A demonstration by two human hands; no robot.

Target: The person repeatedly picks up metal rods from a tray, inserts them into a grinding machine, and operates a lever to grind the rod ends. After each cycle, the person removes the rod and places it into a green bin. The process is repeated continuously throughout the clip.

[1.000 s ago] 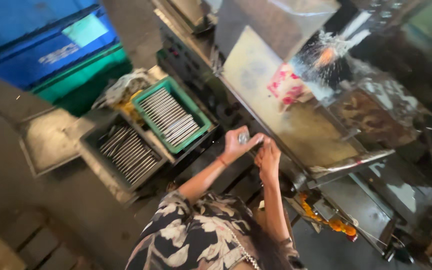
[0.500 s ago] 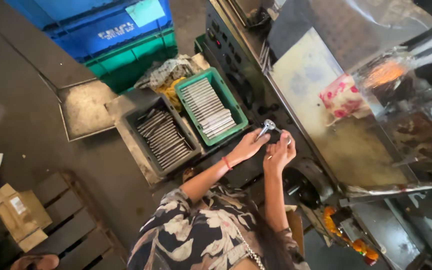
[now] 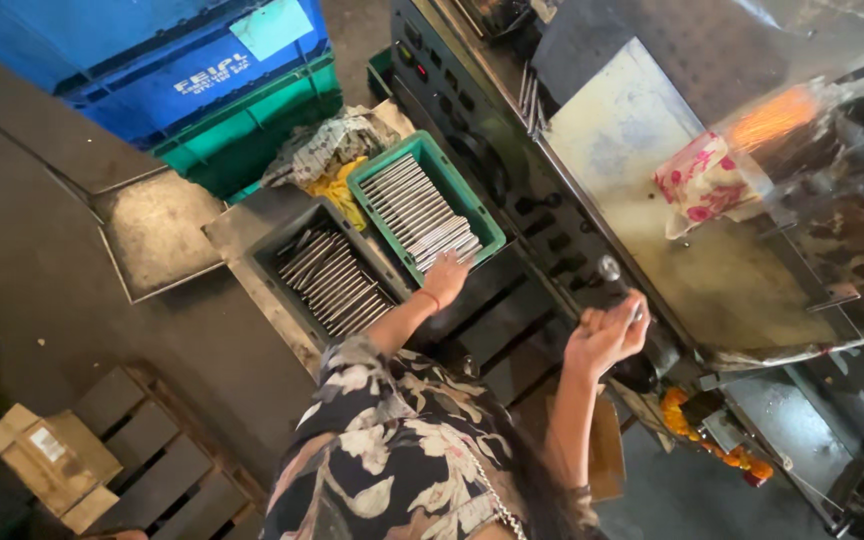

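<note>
Left hand (image 3: 445, 280): open, fingers on green tray (image 3: 367, 189) rods, centre frame, picking. Right hand (image 3: 604, 335): closed round one rod, awaiting machine.

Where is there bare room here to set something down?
The flat metal plate left of the grey tray is bare, as is the pale machine top beside the pink cloth. The green tray and grey tray are packed with rods.

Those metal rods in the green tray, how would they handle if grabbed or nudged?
The metal rods look straight and rigid, so probably stiff, not floppy. Round and shiny, they seem apt to roll and slip once out of the green tray. Packed side by side near the left hand, a handful likely feels heavy for its size.
</note>
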